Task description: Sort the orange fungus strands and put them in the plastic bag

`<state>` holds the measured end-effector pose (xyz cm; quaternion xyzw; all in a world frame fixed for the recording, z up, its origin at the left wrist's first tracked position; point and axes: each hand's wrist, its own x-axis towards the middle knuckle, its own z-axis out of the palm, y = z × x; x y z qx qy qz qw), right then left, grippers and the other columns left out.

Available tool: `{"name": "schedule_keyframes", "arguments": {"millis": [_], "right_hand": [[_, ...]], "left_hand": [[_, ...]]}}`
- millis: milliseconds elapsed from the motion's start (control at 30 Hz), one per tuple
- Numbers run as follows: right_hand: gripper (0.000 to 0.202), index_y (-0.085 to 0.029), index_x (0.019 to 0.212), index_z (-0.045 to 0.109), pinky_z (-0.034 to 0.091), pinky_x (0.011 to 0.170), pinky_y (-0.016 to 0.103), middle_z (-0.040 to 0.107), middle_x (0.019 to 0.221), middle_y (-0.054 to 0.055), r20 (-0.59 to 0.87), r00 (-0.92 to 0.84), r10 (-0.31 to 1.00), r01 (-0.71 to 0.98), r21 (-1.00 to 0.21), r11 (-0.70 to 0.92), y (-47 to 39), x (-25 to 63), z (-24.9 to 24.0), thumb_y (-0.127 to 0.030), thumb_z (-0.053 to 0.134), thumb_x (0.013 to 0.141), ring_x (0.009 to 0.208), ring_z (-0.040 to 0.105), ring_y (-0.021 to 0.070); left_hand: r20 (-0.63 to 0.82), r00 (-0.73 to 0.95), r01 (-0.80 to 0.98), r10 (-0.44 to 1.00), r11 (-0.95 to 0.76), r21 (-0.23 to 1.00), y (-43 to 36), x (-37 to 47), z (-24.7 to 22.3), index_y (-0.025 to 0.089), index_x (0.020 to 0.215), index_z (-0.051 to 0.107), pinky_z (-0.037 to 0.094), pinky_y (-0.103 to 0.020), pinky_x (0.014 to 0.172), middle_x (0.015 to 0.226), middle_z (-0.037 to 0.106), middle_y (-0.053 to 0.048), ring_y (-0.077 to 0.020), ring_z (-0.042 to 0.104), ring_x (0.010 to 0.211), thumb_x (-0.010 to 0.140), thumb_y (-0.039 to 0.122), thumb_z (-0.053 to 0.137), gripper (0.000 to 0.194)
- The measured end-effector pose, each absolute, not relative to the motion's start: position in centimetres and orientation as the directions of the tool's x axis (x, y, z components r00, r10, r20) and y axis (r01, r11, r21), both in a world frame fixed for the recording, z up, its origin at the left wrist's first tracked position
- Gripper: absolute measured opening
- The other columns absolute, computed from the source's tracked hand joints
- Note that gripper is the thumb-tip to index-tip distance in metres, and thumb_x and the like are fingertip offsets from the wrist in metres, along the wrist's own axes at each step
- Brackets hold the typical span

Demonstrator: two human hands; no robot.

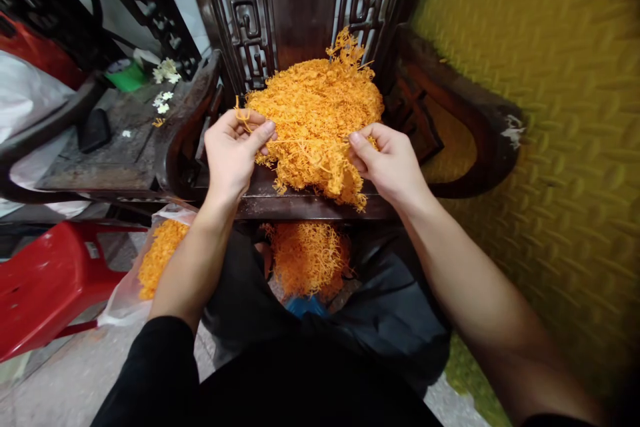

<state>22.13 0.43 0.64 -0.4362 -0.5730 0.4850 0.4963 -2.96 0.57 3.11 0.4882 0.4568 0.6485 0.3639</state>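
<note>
A large heap of thin, branching orange pieces (320,100), plastic-looking and tangled, lies on the seat of a dark carved wooden chair (310,210). Just above the near side of the heap, my left hand (235,147) is closed in a pinch on a thin orange strand (305,141). A short curled end sticks up by its fingers. Opposite it, my right hand (385,153) is also closed, thumb against fingers, at the strand's other end. The strand runs nearly level between both hands. Against the orange heap its exact ends are hard to make out.
Below the seat, between my legs, sits more orange material (310,253) over something blue (306,307). A plastic bag (125,303) with orange pieces stands beside a red stool (45,280). Green tape (125,75), a dark phone-like object (94,130) and white flowers (164,101) lie left.
</note>
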Motion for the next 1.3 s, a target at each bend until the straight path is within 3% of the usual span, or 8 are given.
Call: {"name": "schedule_keyframes", "arguments": {"millis": [167, 500, 600, 733, 867, 967, 1133, 1300], "right_hand": [[0.043, -0.022, 0.081, 0.06, 0.033, 0.042, 0.025, 0.071, 0.083, 0.005, 0.215, 0.066, 0.974, -0.163, -0.961, 0.223, 0.1, 20.7, 1.2, -0.06, 0.08, 0.083, 0.05, 0.053, 0.0099], [0.023, -0.029, 0.09, 0.063, 0.055, 0.068, 0.03, 0.071, 0.112, 0.005, 0.199, 0.485, 0.851, -0.368, -0.837, 0.405, 5.5, 26.4, -1.1, -0.045, 0.079, 0.085, 0.079, 0.064, 0.0141], [0.026, -0.033, 0.091, 0.066, 0.052, 0.062, 0.031, 0.072, 0.109, 0.004, 0.207, 0.326, 0.922, -0.392, -0.858, 0.332, 4.3, 26.2, -0.2, -0.043, 0.087, 0.078, 0.079, 0.063, 0.0162], [0.039, -0.028, 0.108, 0.07, 0.037, 0.043, 0.027, 0.063, 0.078, 0.0, 0.225, -0.005, 0.974, -0.286, -0.934, 0.214, 0.5, 21.7, 1.7, -0.058, 0.079, 0.084, 0.055, 0.052, 0.012], [0.042, -0.022, 0.091, 0.072, 0.029, 0.039, 0.026, 0.047, 0.056, -0.004, 0.155, -0.268, 0.951, -0.202, -0.974, 0.102, -1.4, 18.9, 2.1, -0.064, 0.074, 0.088, 0.044, 0.04, 0.0086], [0.042, -0.02, 0.082, 0.069, 0.029, 0.039, 0.026, 0.057, 0.062, -0.002, 0.116, -0.336, 0.935, -0.258, -0.966, 0.027, -1.4, 18.5, 1.6, -0.061, 0.077, 0.086, 0.044, 0.044, 0.0075], [0.045, -0.019, 0.103, 0.075, 0.032, 0.046, 0.026, 0.062, 0.071, -0.001, 0.086, -0.407, 0.909, -0.227, -0.974, -0.01, -1.2, 17.5, 1.1, -0.057, 0.081, 0.082, 0.052, 0.047, 0.0095], [0.04, -0.016, 0.096, 0.074, 0.044, 0.072, 0.031, 0.064, 0.079, 0.0, 0.19, -0.412, 0.891, 0.041, -0.973, 0.226, -1.7, 15.3, 0.6, -0.053, 0.081, 0.082, 0.071, 0.054, 0.0144]], "left_hand": [[0.313, -0.26, -0.063, 0.913, -0.339, 0.939, 0.8, -2.1, 2.4, 0.022, 0.088, 0.066, 0.051, -0.025, 0.062, 0.077, 0.067, 0.001, -0.0149, 0.069, 0.077, 0.074, 0.037, 0.092, 0.034], [0.284, -0.52, -0.183, 0.806, -0.429, 0.885, 2.4, -3.6, 4.0, 0.021, 0.09, 0.057, 0.047, -0.023, 0.061, 0.077, 0.062, 0.006, -0.0069, 0.062, 0.079, 0.077, 0.045, 0.093, 0.045], [0.198, -0.452, -0.293, 0.87, -0.354, 0.888, 2.3, -4.5, 4.1, 0.022, 0.092, 0.06, 0.053, -0.022, 0.067, 0.084, 0.067, 0.004, -0.0074, 0.066, 0.082, 0.076, 0.037, 0.094, 0.041], [0.16, -0.323, -0.291, 0.933, -0.259, 0.921, 1.7, -3.6, 3.4, 0.025, 0.094, 0.065, 0.057, -0.023, 0.07, 0.096, 0.073, 0.0, -0.0139, 0.072, 0.094, 0.077, 0.04, 0.091, 0.035], [0.103, -0.25, -0.336, 0.963, -0.187, 0.923, 1.0, -2.6, 3.4, 0.023, 0.092, 0.066, 0.057, -0.02, 0.07, 0.1, 0.072, -0.002, -0.0144, 0.073, 0.098, 0.081, 0.034, 0.089, 0.027], [0.052, -0.159, -0.416, 0.986, -0.114, 0.902, 0.4, -2.1, 3.9, 0.022, 0.091, 0.066, 0.056, -0.017, 0.066, 0.099, 0.071, -0.001, -0.0112, 0.072, 0.089, 0.087, 0.026, 0.083, 0.019], [-0.054, 0.031, -0.58, 0.998, 0.062, 0.812, -0.5, -1.0, 4.3, 0.021, 0.085, 0.063, 0.052, -0.012, 0.059, 0.088, 0.065, 0.002, -0.0032, 0.063, 0.069, 0.096, 0.012, 0.067, 0.015], [0.035, -0.045, -0.519, 0.998, -0.053, 0.853, -0.8, 0.5, 3.7, 0.024, 0.097, 0.065, 0.058, -0.018, 0.072, 0.104, 0.069, -0.001, -0.0113, 0.071, 0.096, 0.093, 0.021, 0.073, 0.009]]}}
